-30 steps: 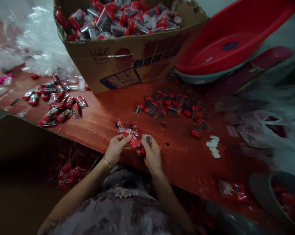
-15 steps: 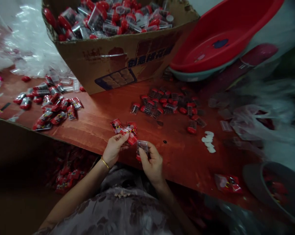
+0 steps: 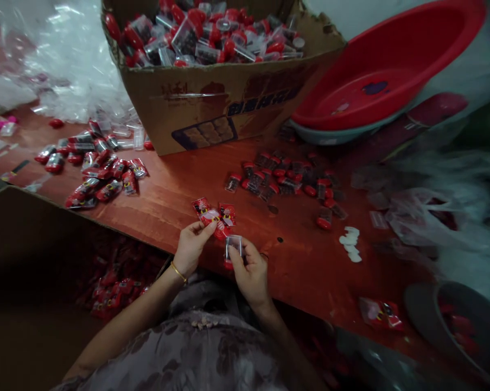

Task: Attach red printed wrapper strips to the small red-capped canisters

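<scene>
My left hand (image 3: 191,247) pinches a bunch of small red printed sachets (image 3: 214,214) fanned out above the front edge of the red-brown table (image 3: 179,190). My right hand (image 3: 250,271) holds a small clear plastic vial (image 3: 233,248) with a red cap, upright, just right of the sachets and slightly apart from them. A gold bangle sits on my left wrist. Both hands hover close together over the table edge, above my patterned lap.
A cardboard box (image 3: 224,103) full of red-capped vials stands at the back. Loose vials (image 3: 287,179) lie mid-table, filled sachets (image 3: 102,174) at left, white discs (image 3: 350,244) to the right. A red basin (image 3: 375,81) and clear bags (image 3: 65,60) sit behind. Another open carton (image 3: 45,271) lies lower left.
My right hand has drawn the vial away from the sachets and turned it upright; a second ago both hands were together on the bundle. The view shifted slightly.
</scene>
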Demonstrator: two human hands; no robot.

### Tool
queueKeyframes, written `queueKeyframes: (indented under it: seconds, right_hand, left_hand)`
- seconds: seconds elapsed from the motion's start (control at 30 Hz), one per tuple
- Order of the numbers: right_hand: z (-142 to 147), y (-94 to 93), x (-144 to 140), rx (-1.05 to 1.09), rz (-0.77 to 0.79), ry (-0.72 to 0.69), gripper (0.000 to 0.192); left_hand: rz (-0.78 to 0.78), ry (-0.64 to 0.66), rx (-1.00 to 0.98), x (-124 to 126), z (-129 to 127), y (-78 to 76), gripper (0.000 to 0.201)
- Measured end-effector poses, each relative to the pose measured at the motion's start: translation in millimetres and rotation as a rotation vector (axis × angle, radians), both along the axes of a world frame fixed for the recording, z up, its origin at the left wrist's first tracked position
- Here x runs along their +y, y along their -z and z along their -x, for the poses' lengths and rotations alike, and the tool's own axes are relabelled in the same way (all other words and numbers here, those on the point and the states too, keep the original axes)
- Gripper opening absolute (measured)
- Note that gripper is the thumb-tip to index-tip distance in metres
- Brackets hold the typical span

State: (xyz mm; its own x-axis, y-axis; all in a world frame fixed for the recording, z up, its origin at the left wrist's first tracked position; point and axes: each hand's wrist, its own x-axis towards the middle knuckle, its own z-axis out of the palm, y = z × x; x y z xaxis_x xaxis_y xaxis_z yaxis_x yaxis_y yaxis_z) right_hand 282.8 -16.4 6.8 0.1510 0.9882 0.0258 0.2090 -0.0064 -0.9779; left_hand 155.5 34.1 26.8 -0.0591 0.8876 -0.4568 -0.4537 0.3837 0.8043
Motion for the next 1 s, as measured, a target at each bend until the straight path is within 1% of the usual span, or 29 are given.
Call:
queueKeyframes:
  seconds: [0.13, 0.2, 0.4, 0.5, 0.6, 0.7, 0.77, 0.87, 1.0]
  right_hand:
    - [6, 1.0, 0, 0.293, 0.198, -0.089, 0.027]
    - [8, 3.0, 1, 0.393, 0.268, -0.113, 0.03]
    - [7, 10.1, 5, 0.467, 0.32, -0.166, 0.034]
    - [5, 10.3, 6, 0.453, 0.337, -0.203, 0.035]
    - [3, 8.7, 8, 0.411, 0.342, -0.215, 0.04]
    - [3, 8.0, 10, 0.385, 0.314, -0.18, 0.044]
    - [4, 8.3, 11, 0.362, 0.293, -0.181, 0.045]
    - [5, 8.5, 12, 0.31, 0.243, -0.207, 0.044]
    - [4, 7.1, 13, 0.192, 0.15, -0.174, 0.041]
  left_hand:
    - [-0.081, -0.003, 0.06, -4, 3, 3.2, 0.038]
    - [-0.11, 0.01, 0.065, -7, 4, 5.5, 0.037]
    - [-0.128, 0.033, 0.008, -14, 3, 10.4, 0.037]
    - [-0.127, 0.03, -0.007, -17, 0, 11.2, 0.037]
    - [-0.137, 0.013, 0.009, -19, -4, 12.3, 0.036]
    - [-0.158, -0.06, 0.019, -21, -7, 14.3, 0.038]
    - [-0.173, -0.094, 0.015, -21, -8, 15.5, 0.038]
    - [-0.182, -0.057, 0.033, -21, -8, 16.1, 0.034]
    - [-0.174, 0.0, 0.054, -21, -7, 14.5, 0.034]
